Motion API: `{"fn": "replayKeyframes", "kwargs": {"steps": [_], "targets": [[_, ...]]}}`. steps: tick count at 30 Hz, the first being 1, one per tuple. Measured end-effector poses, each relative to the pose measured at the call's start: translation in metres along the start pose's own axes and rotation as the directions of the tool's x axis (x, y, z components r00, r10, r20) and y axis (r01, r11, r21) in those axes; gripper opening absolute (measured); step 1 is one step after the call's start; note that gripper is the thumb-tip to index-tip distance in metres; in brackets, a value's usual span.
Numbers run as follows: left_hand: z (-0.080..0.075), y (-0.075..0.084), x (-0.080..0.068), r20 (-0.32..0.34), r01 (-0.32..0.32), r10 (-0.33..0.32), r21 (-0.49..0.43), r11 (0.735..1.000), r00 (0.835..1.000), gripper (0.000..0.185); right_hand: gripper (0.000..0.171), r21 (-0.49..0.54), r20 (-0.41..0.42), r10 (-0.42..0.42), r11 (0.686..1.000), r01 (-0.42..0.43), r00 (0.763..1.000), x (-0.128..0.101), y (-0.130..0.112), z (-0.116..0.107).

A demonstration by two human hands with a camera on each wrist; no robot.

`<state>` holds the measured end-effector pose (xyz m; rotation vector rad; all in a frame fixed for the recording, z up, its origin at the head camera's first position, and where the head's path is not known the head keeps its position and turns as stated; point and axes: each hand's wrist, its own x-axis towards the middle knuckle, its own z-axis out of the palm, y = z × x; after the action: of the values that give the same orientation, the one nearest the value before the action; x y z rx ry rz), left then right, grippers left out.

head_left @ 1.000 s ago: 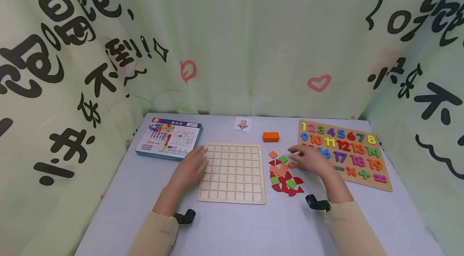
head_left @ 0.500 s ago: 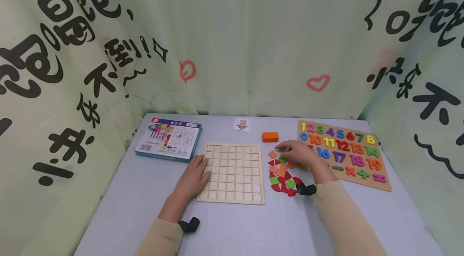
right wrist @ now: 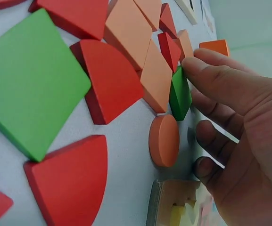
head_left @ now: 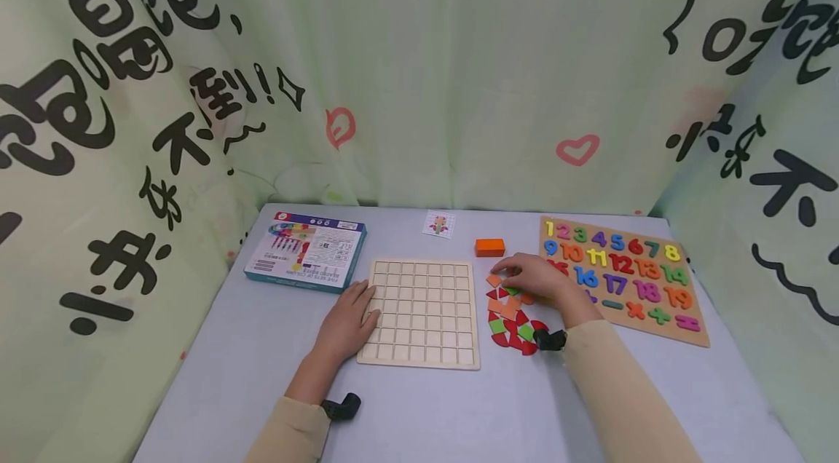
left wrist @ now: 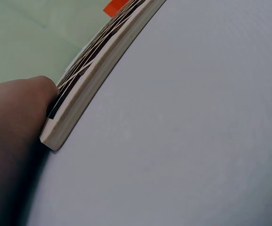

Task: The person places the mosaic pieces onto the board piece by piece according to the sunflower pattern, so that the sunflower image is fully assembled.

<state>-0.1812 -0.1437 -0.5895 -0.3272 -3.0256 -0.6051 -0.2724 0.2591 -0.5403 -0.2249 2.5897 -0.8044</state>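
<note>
The right hand hovers over the far end of the heap of coloured shape pieces on the surface, its fingers loosely bent and its thumb tip touching a small green square piece without gripping it, while the left hand lies flat with straight fingers on the left edge of the wooden grid board. Only the right wrist view shows that thumb contact and an orange disc just beside the green piece; the head view hides both under the hand. The green piece sits corner-on like a diamond, with no clear long axis.
</note>
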Motion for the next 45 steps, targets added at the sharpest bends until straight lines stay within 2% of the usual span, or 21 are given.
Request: {"fn": "replayKeyframes", "kwargs": {"steps": [9, 15, 21, 26, 33, 38, 45], "targets": [[-0.002, 0.004, 0.002, -0.049, -0.034, 0.035, 0.019, 0.999, 0.998, 0.048, 0.025, -0.021, 0.011, 0.02, 1.0, -0.02, 1.0, 0.002, -0.007, -0.004], [0.001, 0.002, 0.001, -0.046, -0.024, 0.025, 0.021, 0.999, 0.999, 0.046, 0.027, 0.003, 0.044, 0.044, 0.999, -0.044, 0.998, 0.002, -0.013, -0.002], [0.004, 0.002, 0.0, -0.054, -0.019, 0.021, 0.028, 0.999, 0.998, 0.046, 0.023, -0.034, 0.022, 0.092, 0.995, -0.091, 0.996, 0.003, -0.015, -0.002], [0.004, 0.002, -0.001, -0.05, -0.017, 0.019, 0.028, 0.999, 0.999, 0.046, 0.029, -0.053, 0.038, 0.118, 0.992, -0.116, 0.992, 0.003, -0.016, -0.003], [0.003, 0.002, -0.001, -0.067, -0.024, 0.027, 0.033, 0.999, 0.997, 0.046, 0.032, -0.008, 0.016, 0.106, 0.994, -0.106, 0.994, 0.002, -0.018, -0.001], [0.003, 0.001, -0.001, -0.058, -0.018, 0.02, 0.029, 0.999, 0.998, 0.047, 0.033, -0.003, -0.007, 0.113, 0.994, -0.113, 0.994, 0.003, -0.014, 0.0], [0.001, 0.002, -0.002, -0.057, -0.012, 0.014, 0.029, 1.0, 0.998, 0.047, 0.031, -0.017, -0.032, 0.073, 0.997, -0.073, 0.997, 0.005, -0.01, 0.002]]}}
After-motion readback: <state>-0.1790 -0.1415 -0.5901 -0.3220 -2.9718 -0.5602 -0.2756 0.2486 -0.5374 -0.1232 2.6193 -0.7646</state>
